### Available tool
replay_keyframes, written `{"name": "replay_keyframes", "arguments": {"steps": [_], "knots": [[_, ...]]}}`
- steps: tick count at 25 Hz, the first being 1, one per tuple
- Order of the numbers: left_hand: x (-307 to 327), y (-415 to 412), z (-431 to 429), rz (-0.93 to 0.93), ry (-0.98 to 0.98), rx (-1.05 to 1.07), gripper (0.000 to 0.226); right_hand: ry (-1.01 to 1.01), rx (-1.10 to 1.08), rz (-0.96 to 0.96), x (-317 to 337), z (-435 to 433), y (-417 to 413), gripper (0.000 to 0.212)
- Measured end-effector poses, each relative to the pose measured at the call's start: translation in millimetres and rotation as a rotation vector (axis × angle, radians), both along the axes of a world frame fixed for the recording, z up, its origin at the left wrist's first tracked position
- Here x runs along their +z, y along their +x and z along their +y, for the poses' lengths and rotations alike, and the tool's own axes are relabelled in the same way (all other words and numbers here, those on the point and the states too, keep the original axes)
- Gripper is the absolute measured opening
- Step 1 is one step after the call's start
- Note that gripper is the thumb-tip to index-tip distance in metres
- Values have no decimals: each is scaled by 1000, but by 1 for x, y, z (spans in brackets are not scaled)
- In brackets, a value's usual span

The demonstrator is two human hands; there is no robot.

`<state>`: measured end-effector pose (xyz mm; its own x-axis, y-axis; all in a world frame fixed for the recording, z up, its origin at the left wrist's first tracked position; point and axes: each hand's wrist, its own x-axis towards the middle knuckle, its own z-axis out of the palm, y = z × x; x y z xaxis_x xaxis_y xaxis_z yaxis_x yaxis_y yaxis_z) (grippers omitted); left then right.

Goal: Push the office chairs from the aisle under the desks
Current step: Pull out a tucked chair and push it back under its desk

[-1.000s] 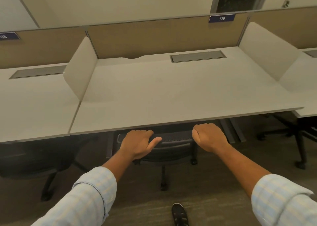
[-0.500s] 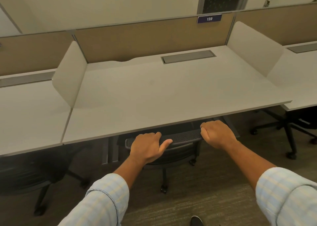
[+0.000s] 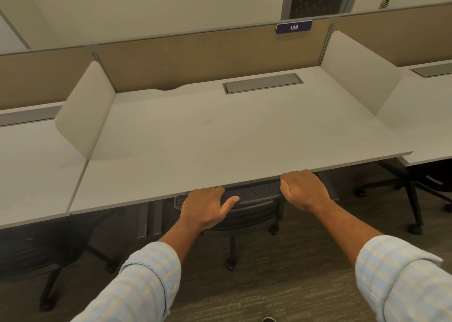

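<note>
Bare white table (image 3: 220, 138) with tan partitions fills mid-frame, grey carpet (image 3: 305, 272) below; left hand (image 3: 205, 209) and right hand (image 3: 303, 190), each grip clamped on the black mesh chair (image 3: 254, 194) back at lower centre, under the table edge.

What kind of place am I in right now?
Most likely a shared office or study hall with numbered workstations. A row of white desks is split by low divider panels, a "139" number tag sits on the back partition, and wheeled office chairs are underneath.
</note>
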<state>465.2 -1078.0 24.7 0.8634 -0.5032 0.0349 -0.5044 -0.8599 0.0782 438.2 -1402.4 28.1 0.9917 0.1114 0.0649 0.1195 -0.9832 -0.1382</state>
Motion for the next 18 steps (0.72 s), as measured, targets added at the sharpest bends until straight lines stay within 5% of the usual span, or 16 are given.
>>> {"name": "replay_keyframes", "arguments": {"steps": [18], "knots": [[-7,22,-28,-41,43,19,93,21,18,-84,-11,-32,21,49]]}}
